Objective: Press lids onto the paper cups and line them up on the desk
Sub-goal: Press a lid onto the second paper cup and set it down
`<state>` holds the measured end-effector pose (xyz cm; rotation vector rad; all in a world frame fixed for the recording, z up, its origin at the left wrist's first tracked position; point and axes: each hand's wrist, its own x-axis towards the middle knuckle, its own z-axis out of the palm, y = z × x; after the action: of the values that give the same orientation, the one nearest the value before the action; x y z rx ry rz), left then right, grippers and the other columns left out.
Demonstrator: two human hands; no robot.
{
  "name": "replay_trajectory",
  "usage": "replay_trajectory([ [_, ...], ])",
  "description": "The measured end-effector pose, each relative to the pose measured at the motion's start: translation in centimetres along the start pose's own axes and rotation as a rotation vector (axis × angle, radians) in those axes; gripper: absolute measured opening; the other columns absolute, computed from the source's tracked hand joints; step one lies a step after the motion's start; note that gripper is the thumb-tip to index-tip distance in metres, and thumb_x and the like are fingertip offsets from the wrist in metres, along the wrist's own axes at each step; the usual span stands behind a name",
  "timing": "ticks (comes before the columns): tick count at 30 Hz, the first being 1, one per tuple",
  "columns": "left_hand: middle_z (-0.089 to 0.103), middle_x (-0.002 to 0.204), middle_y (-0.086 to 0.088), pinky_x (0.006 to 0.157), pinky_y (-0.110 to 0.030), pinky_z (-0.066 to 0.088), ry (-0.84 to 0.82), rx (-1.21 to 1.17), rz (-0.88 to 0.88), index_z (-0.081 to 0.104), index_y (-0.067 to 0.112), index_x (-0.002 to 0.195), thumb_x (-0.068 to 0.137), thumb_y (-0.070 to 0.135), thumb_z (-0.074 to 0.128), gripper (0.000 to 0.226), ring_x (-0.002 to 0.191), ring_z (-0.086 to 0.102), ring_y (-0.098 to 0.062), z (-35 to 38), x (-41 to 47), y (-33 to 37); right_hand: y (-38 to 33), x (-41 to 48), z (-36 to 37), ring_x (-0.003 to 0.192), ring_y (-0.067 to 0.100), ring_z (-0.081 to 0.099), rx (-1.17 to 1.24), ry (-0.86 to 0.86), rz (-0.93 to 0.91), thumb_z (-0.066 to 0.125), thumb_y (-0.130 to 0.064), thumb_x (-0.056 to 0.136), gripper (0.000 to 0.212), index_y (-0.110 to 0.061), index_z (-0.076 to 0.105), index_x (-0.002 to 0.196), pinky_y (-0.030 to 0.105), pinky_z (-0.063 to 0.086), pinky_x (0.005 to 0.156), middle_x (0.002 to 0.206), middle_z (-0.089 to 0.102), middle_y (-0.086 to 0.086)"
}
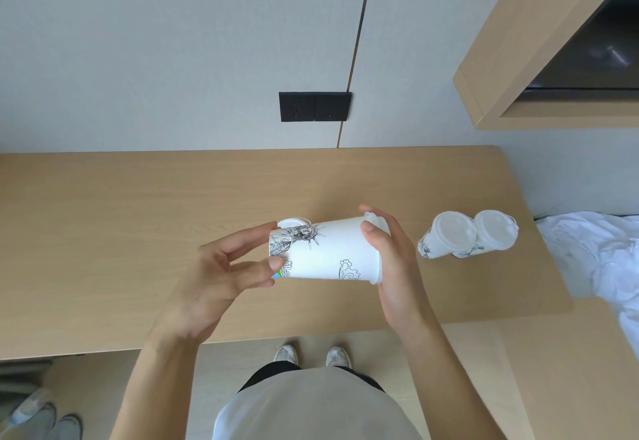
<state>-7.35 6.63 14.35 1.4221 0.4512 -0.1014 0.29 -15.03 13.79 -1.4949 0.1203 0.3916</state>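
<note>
I note paper cup (328,249) held sideways above desk (103,232). Left hand (214,277) pinches base. Right hand (390,259) curled round lidded mouth end. Two capped cups (446,235) stand on desk at right, side by side.

My left hand (224,266) is raised, palm turned right, thumb and fingertips pinching one end of the cup (332,249). My right hand (390,259) curls around the opposite end, both forearms angled inward.

Left grip (221,273), right grip (390,259) hold cup (328,249) sideways; two lidded cups (446,237) nearby.
</note>
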Motion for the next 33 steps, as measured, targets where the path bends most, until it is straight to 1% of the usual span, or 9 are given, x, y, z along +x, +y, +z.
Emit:
replay_trajectory([
  [4,0.079,0.112,-0.005,0.067,-0.029,0.063,0.013,-0.008,-0.025,0.076,0.023,0.115,0.077,0.039,0.074,0.041,0.078,0.078,-0.033,-0.3,-0.1,0.0,0.3,-0.3,0.4,0.127,0.018,0.060,0.005,0.014,-0.019,0.068,-0.059,0.068,0.054,-0.039,0.072,0.118,0.055,0.043,0.117,0.130,0.067,-0.007],
  [8,0.075,0.125,0.006,0.082,-0.037,0.064,-0.029,-0.028,-0.004,0.073,0.025,0.125,0.075,0.017,0.085,0.052,0.101,0.078,-0.020,-0.8,-0.3,-0.3,0.3,-0.5,0.6,0.135,0.022,0.056,0.023,0.037,-0.029,0.068,-0.059,0.069,0.051,-0.042,0.073,0.117,0.059,0.039,0.120,0.134,0.067,-0.006],
  [12,0.079,0.111,0.002,0.069,-0.032,0.065,0.010,-0.043,-0.038,0.074,0.025,0.118,0.074,0.036,0.075,0.045,0.082,0.079,-0.035,-0.5,-0.3,-0.1,0.2,-0.6,0.5,0.133,0.024,0.057,0.045,0.060,-0.063,0.069,-0.057,0.069,0.051,-0.038,0.074,0.116,0.059,0.039,0.119,0.125,0.069,-0.012],
  [17,0.076,0.124,0.004,0.085,-0.039,0.064,-0.086,-0.014,0.007,0.071,0.023,0.127,0.073,0.011,0.089,0.057,0.094,0.078,-0.031,-0.9,-0.3,0.0,0.2,-0.6,0.2,0.125,0.010,0.062,0.067,0.074,-0.073,0.070,-0.055,0.068,0.053,-0.036,0.074,0.117,0.051,0.044,0.118,0.123,0.071,-0.017],
  [22,0.080,0.108,-0.005,0.066,-0.032,0.064,-0.030,0.004,-0.005,0.072,0.023,0.121,0.076,0.036,0.073,0.047,0.080,0.078,-0.036,0.0,-0.4,0.6,0.4,-0.8,-0.1,0.121,0.009,0.062,0.077,0.090,-0.094,0.070,-0.054,0.068,0.056,-0.034,0.073,0.120,0.043,0.045,0.112,0.117,0.070,-0.020],
  [26,0.078,0.119,0.005,0.079,-0.036,0.065,-0.067,0.034,0.039,0.071,0.024,0.124,0.073,0.022,0.079,0.052,0.089,0.078,-0.028,0.3,-0.7,0.6,0.5,-0.7,-0.8,0.129,0.021,0.059,0.082,0.083,-0.089,0.070,-0.053,0.070,0.056,-0.034,0.071,0.123,0.050,0.045,0.113,0.123,0.066,-0.015],
  [28,0.078,0.117,0.006,0.079,-0.038,0.065,-0.049,0.028,0.037,0.071,0.025,0.124,0.073,0.025,0.078,0.051,0.090,0.079,-0.028,0.7,-0.7,0.6,0.5,-0.7,-1.0,0.123,0.020,0.061,0.081,0.075,-0.081,0.070,-0.054,0.070,0.057,-0.034,0.071,0.124,0.053,0.045,0.112,0.124,0.065,-0.012],
  [31,0.080,0.109,-0.003,0.070,-0.033,0.065,-0.018,0.024,0.013,0.072,0.025,0.120,0.075,0.035,0.074,0.046,0.081,0.079,-0.036,1.4,-0.8,0.5,0.6,-0.9,-1.3,0.116,0.014,0.062,0.083,0.082,-0.091,0.070,-0.053,0.069,0.058,-0.033,0.071,0.124,0.047,0.049,0.107,0.120,0.066,-0.014],
  [33,0.079,0.115,-0.001,0.075,-0.033,0.064,-0.024,0.046,0.029,0.072,0.024,0.122,0.074,0.028,0.077,0.049,0.082,0.079,-0.036,1.5,-0.9,0.3,0.6,-1.0,-1.7,0.113,0.014,0.063,0.091,0.067,-0.086,0.070,-0.053,0.069,0.058,-0.032,0.071,0.124,0.042,0.050,0.098,0.115,0.066,-0.015],
])
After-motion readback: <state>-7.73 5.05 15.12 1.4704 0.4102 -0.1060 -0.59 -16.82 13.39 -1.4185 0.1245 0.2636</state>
